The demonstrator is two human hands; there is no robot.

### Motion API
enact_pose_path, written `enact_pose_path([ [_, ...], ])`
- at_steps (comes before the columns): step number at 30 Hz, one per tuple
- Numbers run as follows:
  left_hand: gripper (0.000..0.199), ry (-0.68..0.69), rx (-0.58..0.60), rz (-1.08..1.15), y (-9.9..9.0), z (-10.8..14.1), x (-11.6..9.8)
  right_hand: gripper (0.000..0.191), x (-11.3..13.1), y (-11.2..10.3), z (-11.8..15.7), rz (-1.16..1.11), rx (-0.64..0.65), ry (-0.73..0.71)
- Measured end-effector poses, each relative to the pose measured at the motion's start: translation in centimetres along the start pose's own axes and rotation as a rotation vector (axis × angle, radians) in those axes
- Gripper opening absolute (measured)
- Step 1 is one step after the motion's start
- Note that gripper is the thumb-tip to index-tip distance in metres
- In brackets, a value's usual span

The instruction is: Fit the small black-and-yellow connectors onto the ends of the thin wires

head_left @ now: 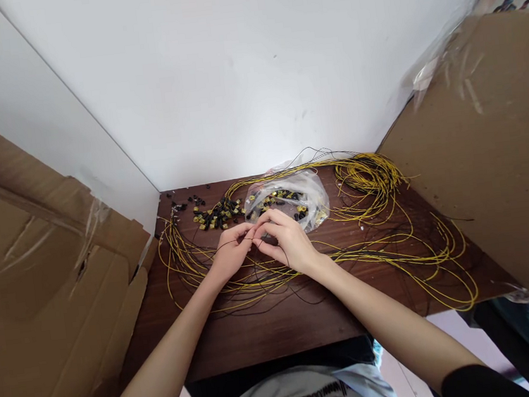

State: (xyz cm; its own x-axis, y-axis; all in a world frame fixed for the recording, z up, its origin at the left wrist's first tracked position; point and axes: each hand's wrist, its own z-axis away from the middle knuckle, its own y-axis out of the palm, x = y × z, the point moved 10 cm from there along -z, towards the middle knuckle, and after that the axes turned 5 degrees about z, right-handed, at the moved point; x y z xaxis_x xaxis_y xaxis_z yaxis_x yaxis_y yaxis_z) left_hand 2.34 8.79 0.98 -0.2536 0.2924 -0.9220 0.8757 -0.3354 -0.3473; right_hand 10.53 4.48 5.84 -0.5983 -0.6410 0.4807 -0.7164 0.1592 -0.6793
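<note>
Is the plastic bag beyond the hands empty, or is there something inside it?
Not empty: small yellow and black parts show within the crumpled bag. How full it is, I cannot tell.

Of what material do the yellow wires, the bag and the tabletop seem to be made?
Yellow wires: probably smooth plastic insulation, judging by their even colour and springy-looking curves.
Bag: apparently thin, shiny plastic film, since it is see-through, wrinkled and catches highlights.
Tabletop: dark, slightly glossy wood or wood-look laminate; streaks suggest grain.
</note>
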Motion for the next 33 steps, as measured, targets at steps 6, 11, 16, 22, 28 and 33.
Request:
enact_pose_path([
  [6, 0.027, -0.026, -0.001, 0.028, 0.0, 0.1, 0.4, 0.008, -0.4, -0.3, -0.1, 0.046, -0.017, 0.044],
  [11, 0.025, -0.051, -0.014, 0.117, 0.1, 0.0, 0.5, 0.010, -0.2, 0.2, 0.0, 0.052, 0.018, 0.009],
  [16, 0.026, -0.063, -0.031, 0.140, 0.0, 0.0, 0.4, 0.011, -0.4, 0.7, 0.1, 0.057, 0.046, 0.019],
  [22, 0.026, -0.038, -0.043, 0.102, -0.2, 0.0, -0.1, 0.012, -0.5, 0.5, 0.1, 0.081, 0.023, 0.038],
  [28, 0.026, -0.069, -0.066, 0.111, -0.4, 0.1, 0.2, 0.011, -1.6, 0.0, 0.1, 0.008, -0.035, 0.133],
  [33, 0.025, -0.061, -0.084, 0.158, -0.4, 0.1, 0.4, 0.008, -3.5, -0.2, 0.1, -0.205, -0.127, 0.218],
])
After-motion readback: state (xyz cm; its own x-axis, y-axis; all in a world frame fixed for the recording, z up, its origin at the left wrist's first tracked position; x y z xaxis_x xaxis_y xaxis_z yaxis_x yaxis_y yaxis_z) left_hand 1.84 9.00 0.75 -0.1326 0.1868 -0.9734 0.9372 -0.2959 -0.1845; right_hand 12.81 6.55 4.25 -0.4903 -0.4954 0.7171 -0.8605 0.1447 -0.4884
